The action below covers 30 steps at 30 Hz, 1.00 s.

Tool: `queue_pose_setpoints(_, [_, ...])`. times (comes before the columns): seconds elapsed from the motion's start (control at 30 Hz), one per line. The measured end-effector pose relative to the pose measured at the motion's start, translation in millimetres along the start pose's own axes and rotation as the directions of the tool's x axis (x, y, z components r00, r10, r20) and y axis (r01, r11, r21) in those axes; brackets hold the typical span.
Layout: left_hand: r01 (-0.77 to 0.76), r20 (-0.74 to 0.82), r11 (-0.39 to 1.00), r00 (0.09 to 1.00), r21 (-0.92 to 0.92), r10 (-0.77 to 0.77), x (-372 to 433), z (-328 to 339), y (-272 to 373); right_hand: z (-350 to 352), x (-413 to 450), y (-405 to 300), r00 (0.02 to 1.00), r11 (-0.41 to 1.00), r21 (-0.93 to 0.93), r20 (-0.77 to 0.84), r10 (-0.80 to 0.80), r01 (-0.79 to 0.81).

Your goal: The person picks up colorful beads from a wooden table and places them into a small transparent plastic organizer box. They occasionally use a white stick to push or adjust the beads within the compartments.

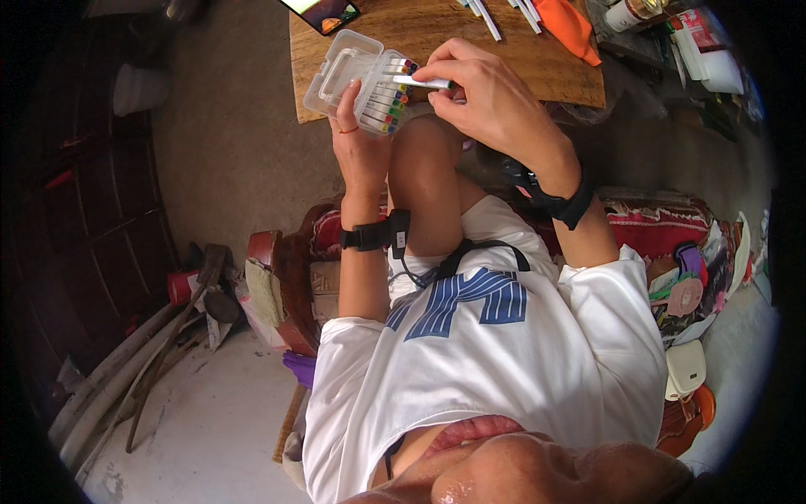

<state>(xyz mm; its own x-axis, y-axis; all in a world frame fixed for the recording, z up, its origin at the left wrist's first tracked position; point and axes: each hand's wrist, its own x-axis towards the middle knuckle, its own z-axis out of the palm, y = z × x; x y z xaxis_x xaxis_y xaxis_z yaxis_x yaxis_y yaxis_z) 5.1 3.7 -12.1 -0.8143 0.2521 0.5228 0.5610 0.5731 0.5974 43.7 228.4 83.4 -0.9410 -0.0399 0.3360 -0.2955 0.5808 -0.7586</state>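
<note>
My left hand (pixel 360 145) holds up a clear plastic marker case (pixel 343 60) near the table's front edge, its lid swung out to the left. Inside lie several white markers (pixel 378 108) side by side, their coloured ends facing right. Between the thumb and fingers of my right hand (pixel 488 94) is one white marker (pixel 428 82) with a green end. Its left tip overlaps the row in the case; I cannot tell whether it touches the others.
On the wooden table (pixel 390 28) are a tablet or phone (pixel 324 14), loose white markers (pixel 485 19) and an orange pouch (pixel 567 28). Cluttered bottles and packets (pixel 630 14) stand at the right. My knee (pixel 425 157) is below the case; a red-cushioned sofa (pixel 655 214) surrounds me.
</note>
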Motion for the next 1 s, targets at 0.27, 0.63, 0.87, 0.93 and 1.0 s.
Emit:
queue_pose_setpoints(0.27, [-0.026,-0.018,0.999,0.999,0.02,0.027,1.4,4.1,-2.3,46.2,6.9,14.9,0.988,0.97,-0.234,-0.12,-0.094,0.064])
queue_pose_setpoints(0.63, [0.024,-0.005,0.999,1.0,-0.048,-0.024,-3.0,4.9,-10.7,45.8,1.2,16.5,0.992,0.999,-0.048,-0.121,-0.03,0.024])
queue_pose_setpoints(0.87, [-0.027,-0.008,1.0,1.0,0.013,0.027,-1.2,2.7,-3.4,49.9,6.7,8.7,0.991,0.989,-0.149,-0.133,-0.021,0.0])
queue_pose_setpoints(0.93, [-0.019,0.005,0.999,1.0,0.029,0.019,-0.2,1.9,-1.2,53.6,9.7,8.2,0.99,0.982,-0.189,-0.141,-0.009,-0.018])
queue_pose_setpoints(1.0, [-0.038,-0.005,0.999,0.999,0.02,0.038,0.9,2.7,0.9,62.1,12.9,14.6,0.986,0.957,-0.286,-0.168,-0.012,-0.037])
